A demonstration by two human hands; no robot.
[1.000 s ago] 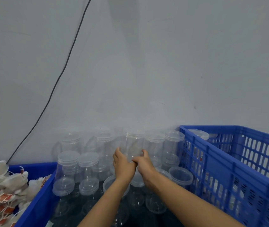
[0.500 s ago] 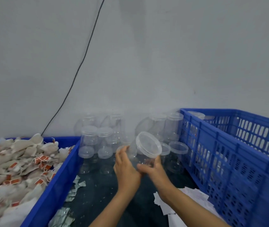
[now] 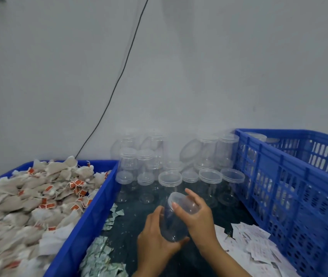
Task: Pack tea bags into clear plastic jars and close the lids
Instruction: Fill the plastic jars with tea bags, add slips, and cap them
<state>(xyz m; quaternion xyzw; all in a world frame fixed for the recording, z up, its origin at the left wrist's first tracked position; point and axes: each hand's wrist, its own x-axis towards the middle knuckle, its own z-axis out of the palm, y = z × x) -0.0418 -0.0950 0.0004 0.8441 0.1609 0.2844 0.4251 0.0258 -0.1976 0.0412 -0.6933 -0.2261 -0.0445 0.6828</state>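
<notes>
Clear plastic jar sits in both hands, tilted, lid end pointing up and away from the person, base toward them. It's held above the dark bench, low center of the view.

Left hand cups the jar's base and lower wall, fingers curled round it, thumb along the underside. Right hand wraps the top end, fingers curled over the lid. Lid looks seated on the jar, but clear plastic on clear plastic, so I can't say for sure.

Just behind the hands, stock of empty jars stands against the wall, some stacked two high, most lidded; one at the back leans over. Front row is near the held jar, not touching.

Left: blue tray heaped with tea bags, beige sachets with strings and orange tags. Its rim runs just beside the left hand's side of the bench.

Right: blue slatted crate, taller than the tray, a few jar lids visible above its far rim. Contents through the slats are too blurred to call.

On the bench: pale green foil scraps along the tray's wall, white printed paper slips piled by the crate.

Black cable runs diagonally down the grey wall and ends behind the tray.
</notes>
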